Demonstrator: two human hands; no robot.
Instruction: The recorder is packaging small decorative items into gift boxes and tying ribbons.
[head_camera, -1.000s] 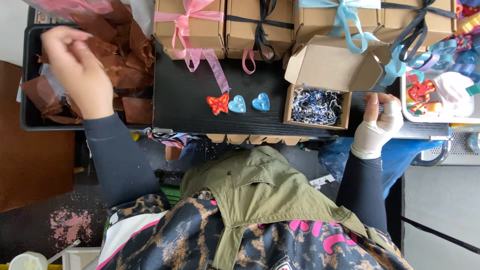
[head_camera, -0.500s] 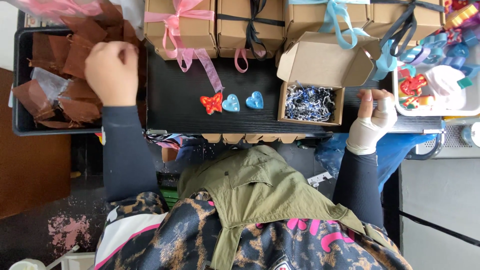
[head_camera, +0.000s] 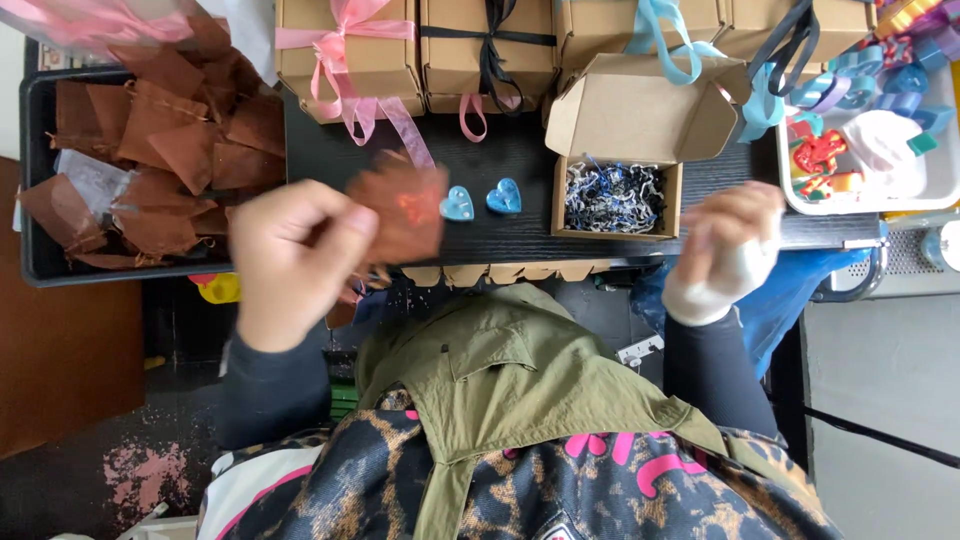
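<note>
**Brown pouch lifted over the black table**

Head view: the left hand (head_camera: 295, 260) sits left of centre in the frame, blurred, its thumb and fingers pressed together on the lower left edge of a sheer brown pouch (head_camera: 400, 208). The pouch hangs above the black table (head_camera: 500, 160), just left of centre, and a red shape shows through its fabric. To its right lie two blue hearts (head_camera: 481, 200) side by side on the table. Right of them stands an open box (head_camera: 620, 150) with its lid tipped back, filled with blue and white paper shreds (head_camera: 613, 196).

The right hand (head_camera: 725, 245) hovers at the table's near edge, right of the open box, wearing a white wrap across palm and wrist; its fingers are curled and hold nothing (blur hides how tightly, so I cannot tell).

At the far left a black tray (head_camera: 40, 265) holds a heap of more brown pouches. Along the top edge runs a row of closed boxes (head_camera: 400, 45) tied with pink, black and blue ribbons. In the upper right corner a white tray (head_camera: 935, 190) carries colourful bows and trinkets.
</note>
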